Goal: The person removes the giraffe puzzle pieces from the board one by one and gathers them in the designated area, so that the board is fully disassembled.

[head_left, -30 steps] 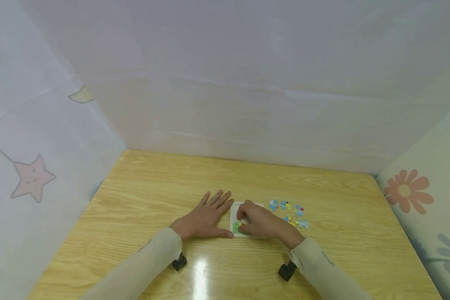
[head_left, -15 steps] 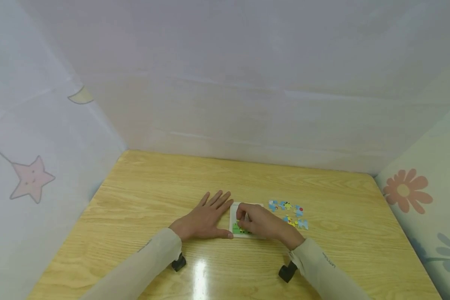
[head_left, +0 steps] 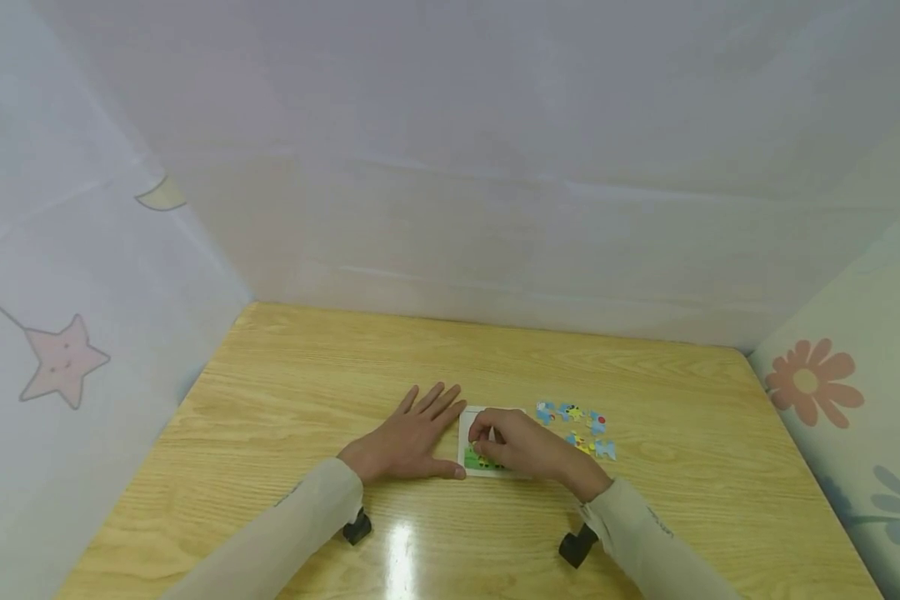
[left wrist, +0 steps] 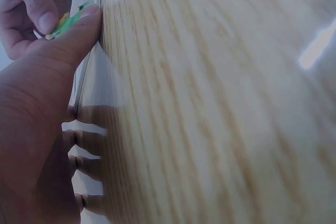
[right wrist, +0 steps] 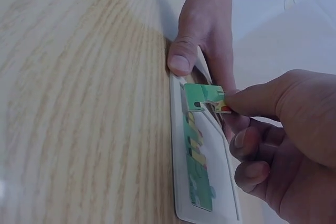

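Note:
My left hand [head_left: 408,442] lies with fingers spread on the table, its thumb at the near left corner of a white puzzle tray [head_left: 462,433]. Over that tray, my right hand [head_left: 528,446] pinches a green puzzle piece [right wrist: 197,97] with a bit of yellow and red between thumb and fingers. In the right wrist view the piece is tilted over the tray's corner, close to the left thumb. Joined green pieces [right wrist: 198,179] lie along the tray's near side. The right hand hides much of the tray in the head view.
Several loose blue and yellow puzzle pieces [head_left: 581,442] lie on the wooden table [head_left: 330,350] just right of the tray. A light cloth wall [head_left: 495,208] rises behind the table's far edge, with printed cloth at both sides.
The right hand's fingers have shifted slightly over the tray's left part, and more of the green and yellow strip shows below them. The left hand stays in place.

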Available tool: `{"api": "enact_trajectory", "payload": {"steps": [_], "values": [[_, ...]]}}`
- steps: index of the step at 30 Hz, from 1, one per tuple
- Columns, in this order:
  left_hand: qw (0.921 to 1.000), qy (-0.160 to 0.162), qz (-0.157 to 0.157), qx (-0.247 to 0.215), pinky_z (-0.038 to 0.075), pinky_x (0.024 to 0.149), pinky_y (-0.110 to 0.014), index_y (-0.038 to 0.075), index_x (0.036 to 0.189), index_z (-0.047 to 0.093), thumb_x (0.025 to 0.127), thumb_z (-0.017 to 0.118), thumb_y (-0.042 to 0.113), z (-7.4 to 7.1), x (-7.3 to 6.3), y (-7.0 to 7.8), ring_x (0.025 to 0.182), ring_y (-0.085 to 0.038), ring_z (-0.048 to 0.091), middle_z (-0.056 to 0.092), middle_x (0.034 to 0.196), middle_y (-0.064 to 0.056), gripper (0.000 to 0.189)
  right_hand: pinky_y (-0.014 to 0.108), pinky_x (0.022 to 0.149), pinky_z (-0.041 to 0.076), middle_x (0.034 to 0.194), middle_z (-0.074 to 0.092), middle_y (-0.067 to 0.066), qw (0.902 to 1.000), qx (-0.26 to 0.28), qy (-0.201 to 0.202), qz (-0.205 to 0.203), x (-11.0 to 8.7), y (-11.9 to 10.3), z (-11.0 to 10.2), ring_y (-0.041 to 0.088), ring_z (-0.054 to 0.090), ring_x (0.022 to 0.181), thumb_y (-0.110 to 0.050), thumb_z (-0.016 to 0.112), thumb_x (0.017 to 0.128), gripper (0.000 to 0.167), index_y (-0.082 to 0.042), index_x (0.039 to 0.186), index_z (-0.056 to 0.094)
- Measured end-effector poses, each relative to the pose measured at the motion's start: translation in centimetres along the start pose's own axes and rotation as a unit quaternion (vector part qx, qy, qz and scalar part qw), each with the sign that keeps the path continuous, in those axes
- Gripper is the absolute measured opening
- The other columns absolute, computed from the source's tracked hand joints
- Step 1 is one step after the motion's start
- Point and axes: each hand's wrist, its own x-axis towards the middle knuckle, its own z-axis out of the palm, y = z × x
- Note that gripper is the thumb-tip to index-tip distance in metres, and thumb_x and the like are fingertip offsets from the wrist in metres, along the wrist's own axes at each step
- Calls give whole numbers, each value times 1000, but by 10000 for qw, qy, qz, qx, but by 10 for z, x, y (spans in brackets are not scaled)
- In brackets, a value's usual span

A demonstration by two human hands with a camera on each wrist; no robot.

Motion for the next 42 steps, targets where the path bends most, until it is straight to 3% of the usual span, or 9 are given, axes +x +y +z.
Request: {"api": "enact_trajectory", "payload": {"steps": [17,25,34,42], "values": [[10000,13,-74,-24,8,136,-64,18,172,21,93,56,82,2,0,1,170,-33,7,9,183,-6,108,24,66,49,89,67,-8,9982,-161,464,343,-27,17,-19,7,54,74,-23,62,109,9,-21,111,71],[10000,-14,-89,3,7,136,-64,18,173,20,93,55,83,4,0,0,170,-32,5,7,183,-6,109,23,68,51,98,71,0,9974,-46,620,366,-47,25,-25,8,54,77,-21,64,108,8,-18,112,71],[10000,9,-11,49,7,136,-65,17,173,19,94,53,83,3,0,-1,170,-33,5,6,183,-7,108,22,68,50,95,69,-4,9954,-14,866,408,-68,40,-27,7,53,77,-22,66,107,8,-17,112,71],[10000,1,-44,71,6,136,-64,17,173,17,94,52,83,4,0,-2,171,-32,3,5,183,-6,109,22,71,51,101,71,2,9954,140,865,378,-83,45,-31,7,54,81,-20,64,108,11,-12,112,70]]}}
